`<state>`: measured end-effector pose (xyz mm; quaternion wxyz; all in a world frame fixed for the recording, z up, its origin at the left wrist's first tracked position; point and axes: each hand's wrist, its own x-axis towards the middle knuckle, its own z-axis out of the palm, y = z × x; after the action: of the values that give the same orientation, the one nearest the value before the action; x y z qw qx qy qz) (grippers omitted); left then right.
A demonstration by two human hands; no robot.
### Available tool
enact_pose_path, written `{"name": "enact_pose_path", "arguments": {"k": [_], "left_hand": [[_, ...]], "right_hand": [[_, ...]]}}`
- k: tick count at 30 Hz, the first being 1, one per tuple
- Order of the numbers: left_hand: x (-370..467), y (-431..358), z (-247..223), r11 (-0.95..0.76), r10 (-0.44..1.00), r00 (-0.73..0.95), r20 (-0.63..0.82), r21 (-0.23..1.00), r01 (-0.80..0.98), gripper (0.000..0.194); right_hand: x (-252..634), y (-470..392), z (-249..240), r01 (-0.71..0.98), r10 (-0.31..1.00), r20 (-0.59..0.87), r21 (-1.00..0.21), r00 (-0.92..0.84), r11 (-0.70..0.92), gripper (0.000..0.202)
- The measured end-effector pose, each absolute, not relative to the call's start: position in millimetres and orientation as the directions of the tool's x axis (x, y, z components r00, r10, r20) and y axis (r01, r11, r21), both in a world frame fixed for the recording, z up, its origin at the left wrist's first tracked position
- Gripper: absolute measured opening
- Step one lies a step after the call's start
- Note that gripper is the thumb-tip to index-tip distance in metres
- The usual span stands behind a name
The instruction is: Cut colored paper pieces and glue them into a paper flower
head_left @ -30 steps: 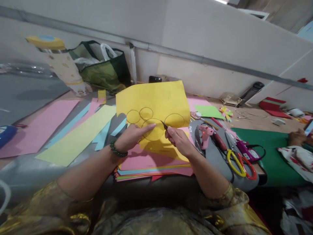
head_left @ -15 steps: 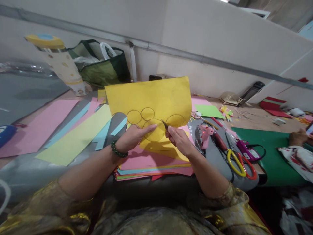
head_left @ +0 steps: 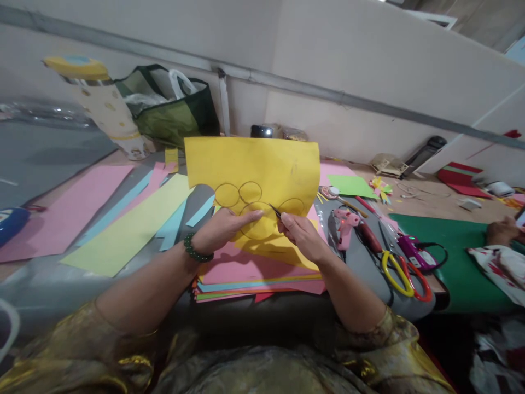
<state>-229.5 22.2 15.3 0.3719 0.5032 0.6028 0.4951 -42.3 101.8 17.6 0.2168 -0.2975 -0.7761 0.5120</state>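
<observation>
A yellow paper sheet [head_left: 254, 161] with several circles drawn on it in dark line stands raised before me. My left hand [head_left: 223, 227] grips its lower left part, thumb flat on the front near the largest circle; the other fingers are behind the paper. In my right hand [head_left: 301, 232] is a pair of small scissors [head_left: 275, 210], with dark pointed blades at the top right of that circle. Their handles are hidden in my fingers. Below both hands lies a stack of coloured paper [head_left: 254, 268], pink on top.
Pink, blue and pale yellow paper strips [head_left: 131, 230] lie at left, near a tumbler [head_left: 104, 106] and a green bag [head_left: 176, 112]. At right are a pink glue gun [head_left: 345, 224], larger scissors [head_left: 397, 273] and a purple device [head_left: 414, 251]. Another person's hand [head_left: 502, 232] shows far right.
The yellow sheet's top edge has dropped slightly and levelled, showing more of the items behind it. The scissor blades look more closed and have shifted slightly left along the big circle.
</observation>
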Motion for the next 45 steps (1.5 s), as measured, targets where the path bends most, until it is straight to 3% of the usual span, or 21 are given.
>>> {"name": "enact_pose_path", "arguments": {"k": [11,19,34,45], "left_hand": [[-230.0,21.9,19.7,-0.009,0.987,-0.151,0.048,0.968,0.249,0.046],[-225.9,25.1,16.5,-0.097,0.979,-0.174,0.105,0.994,0.055,0.048],[-224.5,23.3,30.4,-0.088,0.981,-0.16,0.109,0.987,0.136,0.053],[-231.3,21.2,23.8,0.009,0.998,-0.059,-0.001,0.992,0.128,0.048]], "right_hand": [[-41.4,101.4,19.4,0.247,0.664,0.048,-0.906,-0.746,0.343,0.062],[-41.8,99.7,20.8,0.238,0.67,0.057,-0.91,-0.74,0.34,0.062],[-39.0,99.7,22.5,0.258,0.632,0.072,-0.873,-0.772,0.414,0.061],[-37.2,99.6,23.6,0.304,0.604,0.056,-0.825,-0.795,0.476,0.058]]}}
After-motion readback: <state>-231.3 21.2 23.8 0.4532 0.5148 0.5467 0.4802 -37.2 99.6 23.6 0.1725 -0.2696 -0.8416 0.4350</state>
